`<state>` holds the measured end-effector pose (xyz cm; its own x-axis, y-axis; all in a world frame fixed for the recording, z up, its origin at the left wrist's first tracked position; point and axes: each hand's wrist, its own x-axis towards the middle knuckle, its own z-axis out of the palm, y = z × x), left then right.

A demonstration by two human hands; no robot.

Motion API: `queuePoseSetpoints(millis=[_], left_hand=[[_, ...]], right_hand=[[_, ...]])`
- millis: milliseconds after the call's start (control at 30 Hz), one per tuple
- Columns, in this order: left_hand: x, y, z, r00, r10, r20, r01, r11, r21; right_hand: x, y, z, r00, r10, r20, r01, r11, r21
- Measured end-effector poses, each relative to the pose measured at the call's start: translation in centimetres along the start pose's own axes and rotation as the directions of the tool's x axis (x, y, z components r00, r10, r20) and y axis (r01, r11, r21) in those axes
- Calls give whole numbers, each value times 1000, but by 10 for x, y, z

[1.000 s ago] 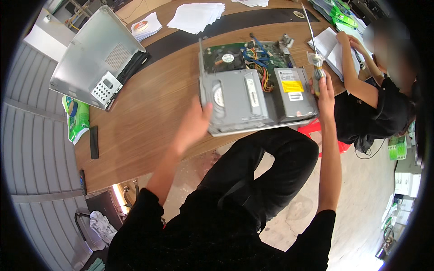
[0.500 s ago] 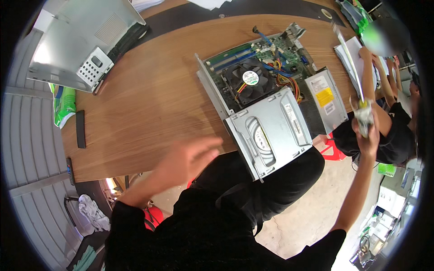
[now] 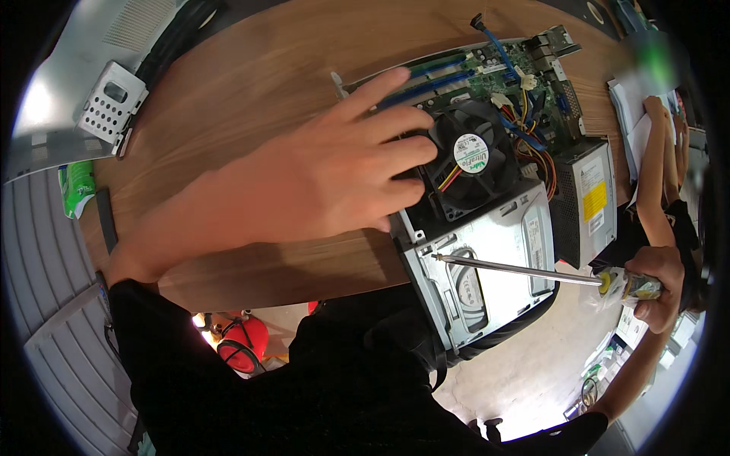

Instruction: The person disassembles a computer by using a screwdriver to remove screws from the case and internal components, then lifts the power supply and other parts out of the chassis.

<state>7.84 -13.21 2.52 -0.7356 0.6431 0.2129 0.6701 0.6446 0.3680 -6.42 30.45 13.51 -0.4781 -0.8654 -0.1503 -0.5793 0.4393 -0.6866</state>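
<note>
Our right hand (image 3: 660, 277), grip wrapped round the screwdriver (image 3: 525, 271), levels its long shaft leftward across the metal drive bay (image 3: 508, 234); our left hand (image 3: 327, 175), grip spread, is nearer the black cooling fan (image 3: 465, 152), directly left of it, over the desk (image 3: 251, 83).

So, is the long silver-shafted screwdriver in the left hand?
No, the right hand holds the screwdriver by its handle, while the left hand is spread beside the black fan.
</note>
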Motion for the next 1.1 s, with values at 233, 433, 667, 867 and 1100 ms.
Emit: queuePoseSetpoints(millis=[233,433,667,867,1100], left_hand=[[5,-17,12,995,103,12,-100,987,-126],[-2,-16,20,995,60,-79,-74,979,-190],[-11,-4,17,989,4,-149,-16,997,-76],[-21,13,20,974,-48,-222,8,984,-179],[-16,21,28,981,-42,-188,17,991,-136]], right_hand=[[15,-32,-16,991,51,127,-26,981,-192],[17,-63,-27,980,54,193,52,861,-506],[36,-90,-15,973,27,230,115,804,-583],[31,-113,-6,977,140,162,-12,792,-611],[56,-155,-15,928,209,309,39,769,-638]])
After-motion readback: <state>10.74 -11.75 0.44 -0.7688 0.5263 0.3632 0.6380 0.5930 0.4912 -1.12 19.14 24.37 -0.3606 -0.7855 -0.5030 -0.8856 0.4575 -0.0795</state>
